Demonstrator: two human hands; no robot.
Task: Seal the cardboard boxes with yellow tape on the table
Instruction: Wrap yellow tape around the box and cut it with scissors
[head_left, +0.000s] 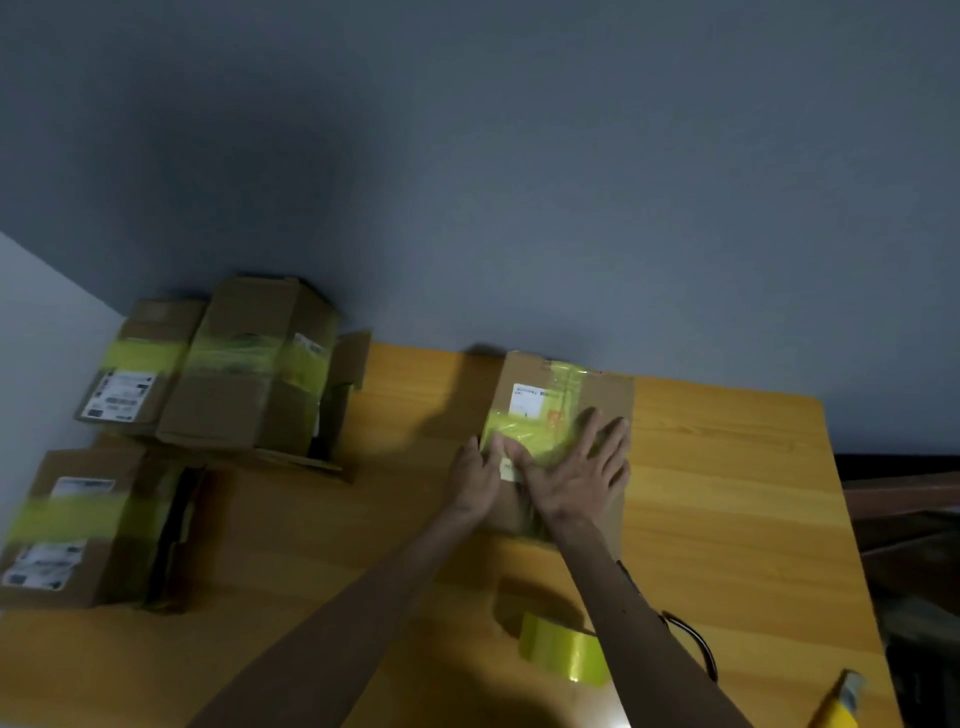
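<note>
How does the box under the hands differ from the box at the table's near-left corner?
The box under the hands sits mid-table, with both the left hand and right hand pressing on its tape; the near-left box lies untouched. The first looks flatter, the second bulkier. Both are brown cardboard with yellow tape and a white label.

The cardboard box (597, 395) in front of me lies flat near the table's (727, 493) far edge, white label up, with a yellow tape strip (524, 436) across its top. The tape roll (563, 649) lies nearer me. At my left sit a tall taped box (249, 364), a flatter taped box (135, 364) beside it, and a nearer taped box (78, 525).
</note>
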